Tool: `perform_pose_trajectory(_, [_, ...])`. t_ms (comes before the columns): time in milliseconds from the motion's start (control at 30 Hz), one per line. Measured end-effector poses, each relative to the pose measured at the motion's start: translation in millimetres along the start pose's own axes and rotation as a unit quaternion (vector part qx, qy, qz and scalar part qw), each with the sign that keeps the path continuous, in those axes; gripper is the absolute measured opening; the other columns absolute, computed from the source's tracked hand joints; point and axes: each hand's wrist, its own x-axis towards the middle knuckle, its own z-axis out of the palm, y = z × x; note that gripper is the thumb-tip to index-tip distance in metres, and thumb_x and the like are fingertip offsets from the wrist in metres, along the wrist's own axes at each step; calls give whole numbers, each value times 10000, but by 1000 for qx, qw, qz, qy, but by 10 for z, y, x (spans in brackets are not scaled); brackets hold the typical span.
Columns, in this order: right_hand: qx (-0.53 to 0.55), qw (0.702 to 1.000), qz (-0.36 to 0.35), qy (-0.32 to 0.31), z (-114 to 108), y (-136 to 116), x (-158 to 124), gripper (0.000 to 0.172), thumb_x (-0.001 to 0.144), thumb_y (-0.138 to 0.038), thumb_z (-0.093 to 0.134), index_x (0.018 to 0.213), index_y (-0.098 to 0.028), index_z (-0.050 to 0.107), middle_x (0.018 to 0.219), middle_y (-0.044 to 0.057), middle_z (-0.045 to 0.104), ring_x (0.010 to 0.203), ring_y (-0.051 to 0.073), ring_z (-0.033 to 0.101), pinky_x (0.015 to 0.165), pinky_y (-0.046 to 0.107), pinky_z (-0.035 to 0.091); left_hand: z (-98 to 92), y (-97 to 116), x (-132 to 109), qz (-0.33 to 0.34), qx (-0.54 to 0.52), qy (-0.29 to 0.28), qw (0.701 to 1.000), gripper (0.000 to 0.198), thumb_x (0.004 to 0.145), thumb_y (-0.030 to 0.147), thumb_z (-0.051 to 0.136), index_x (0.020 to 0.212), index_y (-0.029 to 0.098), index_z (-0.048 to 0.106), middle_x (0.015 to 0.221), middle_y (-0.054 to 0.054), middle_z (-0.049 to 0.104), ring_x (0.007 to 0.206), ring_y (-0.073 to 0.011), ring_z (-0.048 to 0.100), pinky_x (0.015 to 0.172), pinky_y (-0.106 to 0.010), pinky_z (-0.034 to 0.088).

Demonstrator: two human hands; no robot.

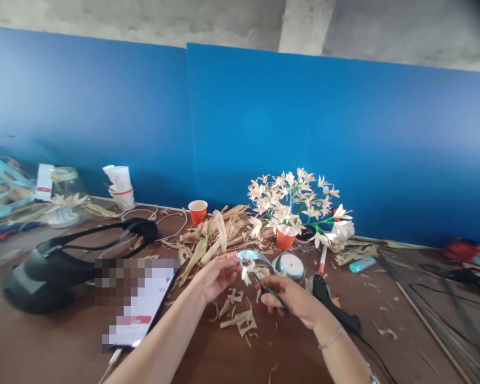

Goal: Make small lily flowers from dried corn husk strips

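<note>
My left hand (219,274) pinches the end of a light-blue ribbon (256,256). From there the ribbon curves over to its spool (291,264), which lies on the brown table. My right hand (290,298) is closed around dark-handled scissors (275,296), their blades pointing toward the left hand and partly hidden. A small pale flower (246,273) shows between both hands, just below the ribbon; what supports it I cannot make out. Pale husk scraps (240,320) lie under the hands.
Behind stand a bunch of white husk flowers (292,202) in a red cup (285,240), a husk pile (228,229) and another paper cup (198,212). A glue gun (334,306) is at right; a phone (144,304) and black headset (44,277) at left.
</note>
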Motion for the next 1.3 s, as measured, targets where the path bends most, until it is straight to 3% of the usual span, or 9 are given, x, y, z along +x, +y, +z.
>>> perform_pose_trajectory(233, [-32, 993, -89, 64, 136, 76, 121, 309, 616, -386, 701, 820, -172, 611, 631, -42, 495, 583, 85, 437, 556, 209, 371, 3, -110, 40, 17, 17, -32, 999, 142, 652, -9, 615, 729, 104, 576, 608, 2, 612, 544, -75, 608, 503, -123, 505])
perform_pose_trajectory(367, [-71, 986, -114, 103, 159, 124, 162, 327, 616, -374, 698, 860, -174, 613, 670, -33, 511, 634, 109, 465, 616, 226, 399, -37, -131, 69, 9, 14, -55, 998, 149, 645, -3, 633, 737, 101, 580, 629, -4, 615, 560, -70, 610, 538, -123, 513])
perform_pose_trajectory(533, [-111, 977, -149, 104, 157, 106, 159, 272, 625, -338, 688, 819, -159, 622, 714, -10, 558, 662, 126, 493, 653, 236, 415, -2, -111, 37, 8, 31, -34, 999, 175, 636, -5, 640, 755, 106, 575, 605, 0, 610, 538, -75, 607, 492, -120, 502])
perform_pose_trajectory(900, [-169, 963, -162, 131, 188, 123, 149, 195, 664, -346, 644, 720, -163, 604, 634, -19, 527, 594, 122, 465, 567, 221, 396, 27, -107, 15, 31, 38, -10, 999, 256, 616, -12, 662, 813, 117, 563, 628, -9, 629, 555, -88, 615, 516, -133, 503])
perform_pose_trajectory(1300, [-197, 960, -147, 137, 161, 118, 135, 234, 645, -371, 659, 716, -151, 628, 618, -18, 550, 586, 129, 470, 564, 227, 396, 67, -79, -28, 25, 54, -3, 998, 272, 593, -19, 672, 801, 118, 563, 587, 1, 623, 522, -91, 612, 488, -135, 498])
